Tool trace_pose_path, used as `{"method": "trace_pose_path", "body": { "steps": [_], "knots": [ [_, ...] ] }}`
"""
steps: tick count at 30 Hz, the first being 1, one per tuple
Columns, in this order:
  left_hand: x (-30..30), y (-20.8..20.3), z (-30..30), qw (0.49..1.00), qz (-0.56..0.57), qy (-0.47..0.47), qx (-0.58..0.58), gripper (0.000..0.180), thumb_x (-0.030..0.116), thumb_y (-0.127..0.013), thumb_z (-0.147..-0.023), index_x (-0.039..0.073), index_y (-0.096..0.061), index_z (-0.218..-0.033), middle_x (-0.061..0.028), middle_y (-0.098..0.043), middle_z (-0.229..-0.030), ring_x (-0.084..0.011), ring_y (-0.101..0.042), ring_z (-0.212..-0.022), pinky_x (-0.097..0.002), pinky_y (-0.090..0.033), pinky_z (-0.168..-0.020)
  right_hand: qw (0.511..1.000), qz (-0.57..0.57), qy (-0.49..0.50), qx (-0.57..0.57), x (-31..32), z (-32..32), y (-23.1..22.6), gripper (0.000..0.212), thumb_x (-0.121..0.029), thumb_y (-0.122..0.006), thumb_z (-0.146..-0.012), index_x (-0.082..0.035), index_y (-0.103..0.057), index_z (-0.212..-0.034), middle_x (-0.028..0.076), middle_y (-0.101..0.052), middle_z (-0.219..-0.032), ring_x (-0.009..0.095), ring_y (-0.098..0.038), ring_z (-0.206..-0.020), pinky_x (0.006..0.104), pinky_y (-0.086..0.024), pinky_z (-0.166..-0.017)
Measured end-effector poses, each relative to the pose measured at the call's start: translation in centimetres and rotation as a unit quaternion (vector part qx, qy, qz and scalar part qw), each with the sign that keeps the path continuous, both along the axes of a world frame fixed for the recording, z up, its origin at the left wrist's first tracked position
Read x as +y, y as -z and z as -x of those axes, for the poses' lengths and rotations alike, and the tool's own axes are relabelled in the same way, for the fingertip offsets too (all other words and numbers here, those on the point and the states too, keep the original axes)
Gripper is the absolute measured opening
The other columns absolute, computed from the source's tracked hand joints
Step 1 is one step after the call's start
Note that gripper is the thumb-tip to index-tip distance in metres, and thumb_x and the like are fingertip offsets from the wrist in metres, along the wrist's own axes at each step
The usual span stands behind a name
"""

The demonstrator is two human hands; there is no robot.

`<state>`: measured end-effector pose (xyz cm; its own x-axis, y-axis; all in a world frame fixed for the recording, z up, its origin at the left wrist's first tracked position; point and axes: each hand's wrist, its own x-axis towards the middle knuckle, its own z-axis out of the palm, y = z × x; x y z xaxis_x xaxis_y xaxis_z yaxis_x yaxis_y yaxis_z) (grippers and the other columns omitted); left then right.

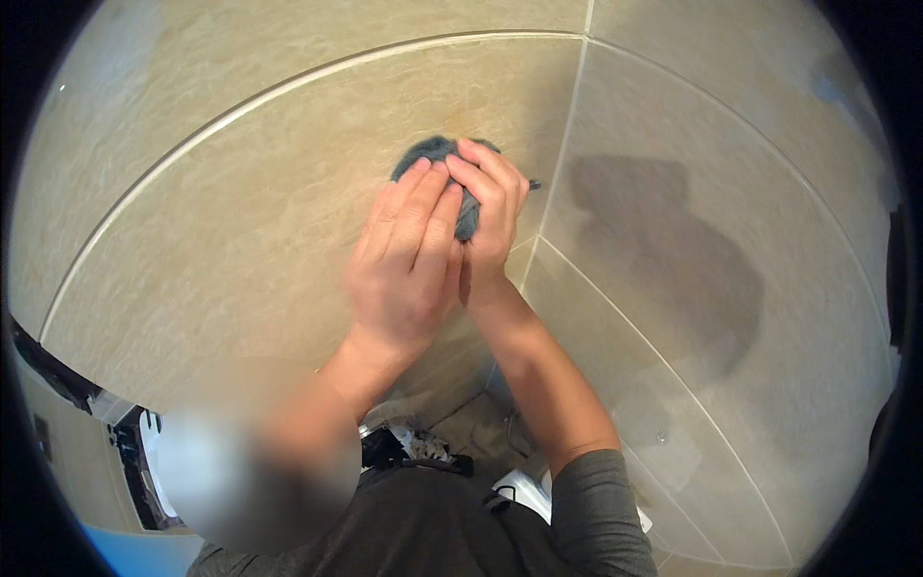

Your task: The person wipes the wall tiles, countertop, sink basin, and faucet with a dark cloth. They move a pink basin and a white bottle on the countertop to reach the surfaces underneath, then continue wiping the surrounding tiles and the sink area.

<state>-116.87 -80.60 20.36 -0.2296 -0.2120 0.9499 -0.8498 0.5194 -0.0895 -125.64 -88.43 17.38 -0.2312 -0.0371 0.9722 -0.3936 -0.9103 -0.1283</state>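
Note:
A dark blue-grey cloth (pixel 468 217) is bunched up against the beige tiled wall (pixel 260 212), a little left of the corner. Both of my hands are on it, side by side. My left hand (pixel 404 250) presses the cloth to the tile with its fingers laid over it. My right hand (pixel 492 197) wraps its fingers around the cloth's right side. Much of the cloth is hidden under the fingers, and its edges stick out above and between the hands.
A second tiled wall (pixel 692 154) meets the first at a vertical corner on the right, with my shadow on it. Below my arms lie dark and white items (pixel 404 444) that I cannot make out. A blurred round patch covers the lower left.

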Motion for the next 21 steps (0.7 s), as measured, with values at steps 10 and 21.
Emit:
{"method": "trace_pose_path", "body": {
  "steps": [10,21],
  "knots": [
    [-6.3,-6.8,5.0,0.992,0.113,0.051,0.003,0.034,-0.002,-0.068,-0.080,-0.003,-0.069,-0.114,-0.0187,-0.069,-0.122,-0.0380,-0.066,-0.119,-0.0452,-0.055,-0.099,0.998,0.004,-0.012,-0.063,-5.7,4.2,-7.1,0.028,-0.015,-0.068,-0.094,-0.010,-0.062,-0.121,0.014,-0.061,-0.129,0.033,-0.053,-0.125,0.0443,-0.040,-0.108],
    [-7.6,-3.2,5.0,0.990,0.030,0.134,-0.021,0.033,-0.001,-0.067,-0.077,0.000,-0.069,-0.110,-0.0157,-0.069,-0.118,-0.0352,-0.067,-0.114,-0.0444,-0.056,-0.094,0.997,-0.074,0.024,-0.017,-4.5,6.9,-0.7,0.035,-0.011,-0.064,-0.091,-0.004,-0.062,-0.125,0.018,-0.064,-0.128,0.037,-0.059,-0.119,0.0470,-0.043,-0.107]
  ]
}}
